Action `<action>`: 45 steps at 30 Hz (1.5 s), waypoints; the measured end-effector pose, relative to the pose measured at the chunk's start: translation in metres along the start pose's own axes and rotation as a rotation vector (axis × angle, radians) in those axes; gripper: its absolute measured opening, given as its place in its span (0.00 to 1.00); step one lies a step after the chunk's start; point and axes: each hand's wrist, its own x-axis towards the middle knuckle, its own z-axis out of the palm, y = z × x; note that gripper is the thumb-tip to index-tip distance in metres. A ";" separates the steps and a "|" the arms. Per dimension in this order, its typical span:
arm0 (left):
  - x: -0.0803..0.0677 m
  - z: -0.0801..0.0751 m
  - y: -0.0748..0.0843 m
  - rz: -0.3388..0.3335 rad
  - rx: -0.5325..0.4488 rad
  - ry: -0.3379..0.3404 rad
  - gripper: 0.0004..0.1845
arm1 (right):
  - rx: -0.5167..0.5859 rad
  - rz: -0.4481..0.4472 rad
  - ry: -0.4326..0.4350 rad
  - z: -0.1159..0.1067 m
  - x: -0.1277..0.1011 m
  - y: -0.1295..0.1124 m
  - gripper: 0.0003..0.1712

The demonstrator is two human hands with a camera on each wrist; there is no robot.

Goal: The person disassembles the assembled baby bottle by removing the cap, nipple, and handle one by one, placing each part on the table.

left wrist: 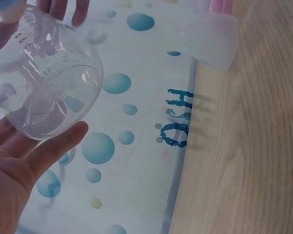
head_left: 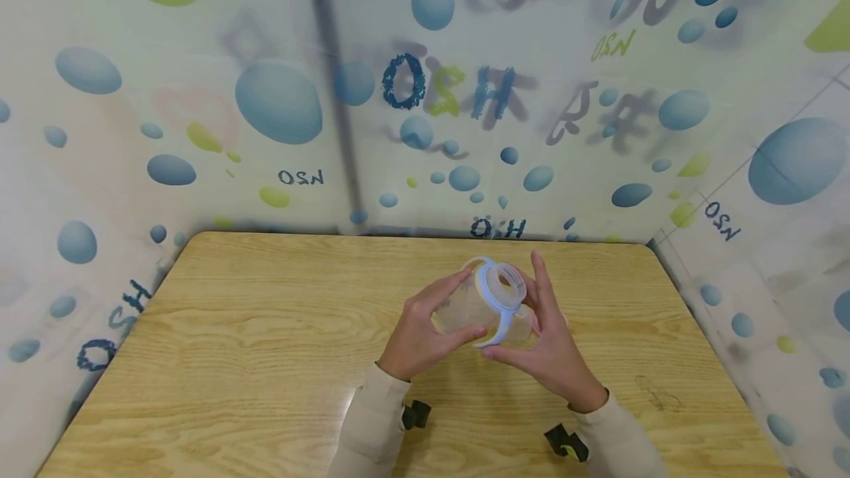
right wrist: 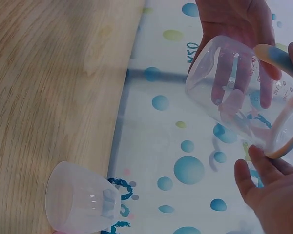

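A clear baby bottle (head_left: pixel 458 308) without a lid is held tilted above the table, its open mouth turned up and to the right. Around its neck sits a light blue ring with two curved handles (head_left: pixel 508 324). My left hand (head_left: pixel 425 334) grips the bottle's body, thumb on the near side and fingers on the far side. At the neck, my right hand (head_left: pixel 558 349) holds the handle ring between thumb and fingers, its index finger pointing up. Printed marks show on the clear wall of the bottle in the right wrist view.
A translucent cap (right wrist: pixel 80 200) stands on the wooden table (head_left: pixel 265 330), partly behind my right hand in the head view. Beside it is something pink (left wrist: pixel 220 6), mostly cut off. A patterned sheet (head_left: pixel 285 28) with blue drops surrounds the table.
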 end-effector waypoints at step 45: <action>-0.001 0.000 0.002 -0.040 -0.019 0.006 0.40 | 0.015 -0.222 0.146 -0.036 0.010 -0.018 0.74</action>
